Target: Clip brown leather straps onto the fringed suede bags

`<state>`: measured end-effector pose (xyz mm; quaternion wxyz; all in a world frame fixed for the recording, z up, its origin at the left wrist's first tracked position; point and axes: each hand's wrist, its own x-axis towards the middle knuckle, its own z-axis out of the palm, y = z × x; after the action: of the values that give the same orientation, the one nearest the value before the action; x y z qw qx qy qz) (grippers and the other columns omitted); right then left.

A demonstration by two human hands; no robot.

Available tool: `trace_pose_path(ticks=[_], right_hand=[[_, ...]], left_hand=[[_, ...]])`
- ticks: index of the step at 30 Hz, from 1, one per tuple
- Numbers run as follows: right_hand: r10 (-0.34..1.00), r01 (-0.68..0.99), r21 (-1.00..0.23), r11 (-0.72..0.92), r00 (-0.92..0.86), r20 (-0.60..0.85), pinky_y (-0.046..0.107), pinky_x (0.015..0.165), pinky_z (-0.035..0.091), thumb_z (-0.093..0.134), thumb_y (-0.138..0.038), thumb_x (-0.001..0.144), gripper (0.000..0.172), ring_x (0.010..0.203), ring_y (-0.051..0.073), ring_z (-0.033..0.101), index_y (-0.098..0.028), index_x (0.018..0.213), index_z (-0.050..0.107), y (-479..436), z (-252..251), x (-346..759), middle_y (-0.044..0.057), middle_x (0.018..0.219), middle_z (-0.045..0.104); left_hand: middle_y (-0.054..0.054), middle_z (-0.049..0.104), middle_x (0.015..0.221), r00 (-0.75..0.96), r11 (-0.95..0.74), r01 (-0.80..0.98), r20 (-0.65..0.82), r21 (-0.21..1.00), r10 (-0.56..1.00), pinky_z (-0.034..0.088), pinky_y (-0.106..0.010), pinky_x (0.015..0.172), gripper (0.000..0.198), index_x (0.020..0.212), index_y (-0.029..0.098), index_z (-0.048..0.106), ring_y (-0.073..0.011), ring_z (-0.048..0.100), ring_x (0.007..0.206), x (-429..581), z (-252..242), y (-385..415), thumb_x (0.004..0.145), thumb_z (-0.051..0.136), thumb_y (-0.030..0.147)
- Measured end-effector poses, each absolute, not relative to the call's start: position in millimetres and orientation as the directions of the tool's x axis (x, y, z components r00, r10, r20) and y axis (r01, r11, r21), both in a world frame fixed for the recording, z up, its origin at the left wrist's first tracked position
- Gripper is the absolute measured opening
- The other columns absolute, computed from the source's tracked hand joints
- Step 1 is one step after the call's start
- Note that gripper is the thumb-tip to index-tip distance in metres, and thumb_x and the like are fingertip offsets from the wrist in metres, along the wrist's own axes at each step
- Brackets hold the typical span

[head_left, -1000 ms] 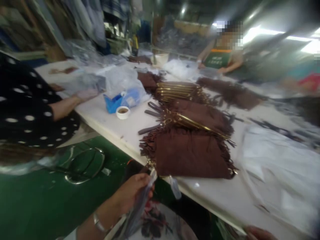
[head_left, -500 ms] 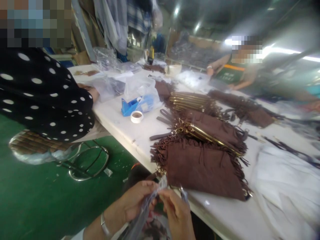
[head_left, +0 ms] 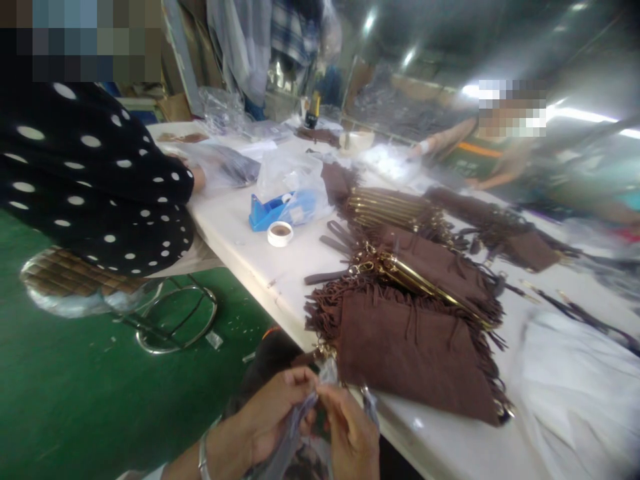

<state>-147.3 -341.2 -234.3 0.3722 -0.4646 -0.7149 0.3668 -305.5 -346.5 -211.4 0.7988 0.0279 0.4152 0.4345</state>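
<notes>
Below the table's near edge, my left hand (head_left: 273, 410) pinches a thin clear plastic bag (head_left: 289, 437) between thumb and fingers. Right beside it, my right hand (head_left: 350, 427) grips the same plastic, fingertips almost touching those of the left. A bunched end of the bag pokes up between the hands, and the rest hangs down toward my lap. Just beyond them lies a brown fringed bag (head_left: 405, 357), flat on the white table (head_left: 240, 257), with metal clasps at its corners. More brown fringed bags (head_left: 430, 263) with gold zips are stacked behind it.
A blue tape dispenser (head_left: 267, 213) and a tape roll (head_left: 280, 233) sit left of the bags. White sheets (head_left: 575, 387) lie at right. A person in a polka-dot top (head_left: 100, 180) stands at left by a stool (head_left: 175, 320); another person (head_left: 480, 160) works across the table.
The view has shifted slightly, so the table things sit a little further right. Both hands still pinch the plastic bag. The person at left has their hand further over a plastic-wrapped item.
</notes>
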Motion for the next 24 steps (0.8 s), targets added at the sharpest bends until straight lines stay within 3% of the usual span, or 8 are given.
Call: trace_pose_path(ticks=[8, 11, 14, 17, 24], right_hand=[[0.898, 0.373, -0.853, 0.366, -0.382, 0.219, 0.023, 0.064, 0.057, 0.046, -0.019, 0.094, 0.03, 0.08, 0.018, 0.072, -0.026, 0.109, 0.071, -333, -231, -145, 0.005, 0.097, 0.076], [0.91, 0.381, -0.861, 0.337, -0.366, 0.194, 0.025, 0.068, 0.058, 0.045, -0.02, 0.094, 0.032, 0.084, 0.02, 0.072, -0.026, 0.111, 0.071, -333, -232, -145, 0.006, 0.1, 0.076], [0.907, 0.391, -0.862, 0.322, -0.389, 0.162, 0.028, 0.073, 0.059, 0.044, -0.02, 0.093, 0.04, 0.089, 0.02, 0.072, -0.028, 0.127, 0.064, -331, -228, -144, 0.006, 0.11, 0.074], [0.921, 0.431, -0.857, 0.281, -0.372, 0.115, 0.028, 0.077, 0.058, 0.045, -0.021, 0.094, 0.045, 0.095, 0.02, 0.072, -0.031, 0.136, 0.056, -329, -221, -144, 0.004, 0.117, 0.072], [0.947, 0.49, -0.848, 0.2, -0.317, 0.04, 0.023, 0.062, 0.055, 0.049, -0.031, 0.096, 0.039, 0.073, 0.018, 0.07, -0.031, 0.134, 0.057, -327, -217, -149, 0.002, 0.1, 0.075]], left_hand=[[0.002, 0.059, 0.055, 0.188, 0.628, -0.601, -0.677, 0.494, 0.712, 0.045, -0.02, 0.048, 0.037, 0.085, 0.015, 0.06, -0.0077, 0.048, 0.041, -301, -204, -344, 0.066, 0.084, 0.035], [0.001, 0.06, 0.055, 0.132, 0.608, -0.528, -0.65, 0.593, 0.748, 0.043, -0.02, 0.047, 0.035, 0.086, 0.017, 0.056, -0.0087, 0.048, 0.043, -301, -209, -347, 0.074, 0.077, 0.042], [-0.003, 0.064, 0.06, 0.101, 0.569, -0.428, -0.589, 0.702, 0.802, 0.039, -0.019, 0.044, 0.038, 0.087, 0.018, 0.053, -0.0109, 0.052, 0.044, -301, -216, -350, 0.08, 0.069, 0.051], [-0.005, 0.065, 0.063, 0.058, 0.519, -0.345, -0.534, 0.782, 0.843, 0.039, -0.019, 0.044, 0.04, 0.084, 0.018, 0.052, -0.0126, 0.055, 0.047, -299, -221, -351, 0.08, 0.068, 0.055], [0.0, 0.059, 0.057, -0.081, 0.466, -0.309, -0.511, 0.829, 0.856, 0.04, -0.021, 0.042, 0.041, 0.078, 0.019, 0.051, -0.0138, 0.054, 0.046, -291, -223, -351, 0.074, 0.07, 0.055]])
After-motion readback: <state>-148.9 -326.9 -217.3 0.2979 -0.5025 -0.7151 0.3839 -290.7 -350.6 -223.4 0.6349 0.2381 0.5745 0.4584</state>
